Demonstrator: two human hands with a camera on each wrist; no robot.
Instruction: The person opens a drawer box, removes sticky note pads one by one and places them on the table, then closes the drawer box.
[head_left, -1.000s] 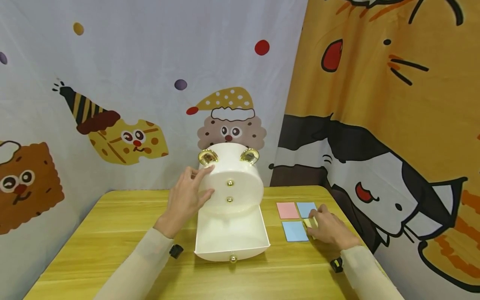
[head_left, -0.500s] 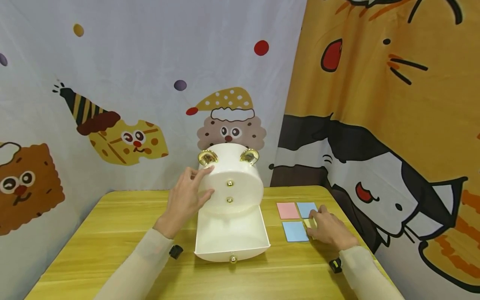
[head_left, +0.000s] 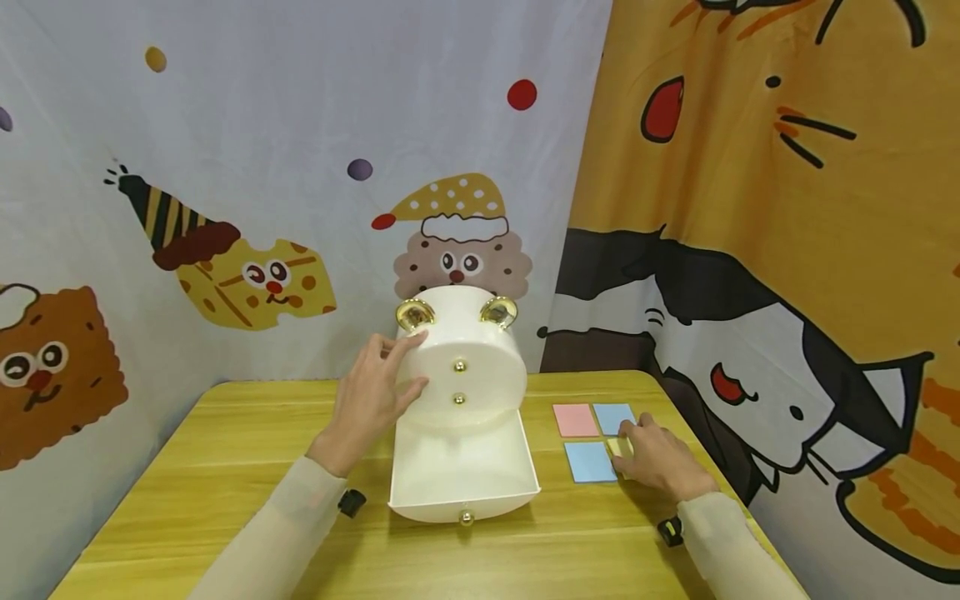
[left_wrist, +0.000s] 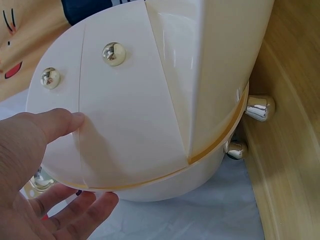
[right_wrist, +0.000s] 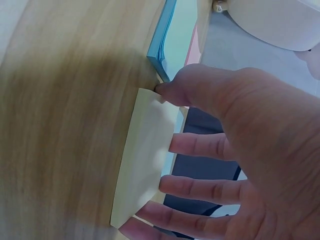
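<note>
A white storage box (head_left: 491,387) with gold ears and gold knobs stands mid-table, its bottom drawer (head_left: 465,467) pulled out and bare inside. My left hand (head_left: 367,400) holds the box's left side, thumb on the front face and fingers round the edge, as the left wrist view shows. On the right, my right hand (head_left: 660,457) grips a yellow sticky note pad (right_wrist: 145,155) by its edges, thumb at one end and fingertips at the other. The pad lies at the table surface, partly hidden by the hand in the head view.
Beside the yellow pad are a pink sticky note pad (head_left: 576,421), a blue pad (head_left: 590,462) nearer me and another blue pad (head_left: 611,417) behind. The wooden table (head_left: 247,467) ends at a cartoon-printed curtain (head_left: 285,100) at the back and right.
</note>
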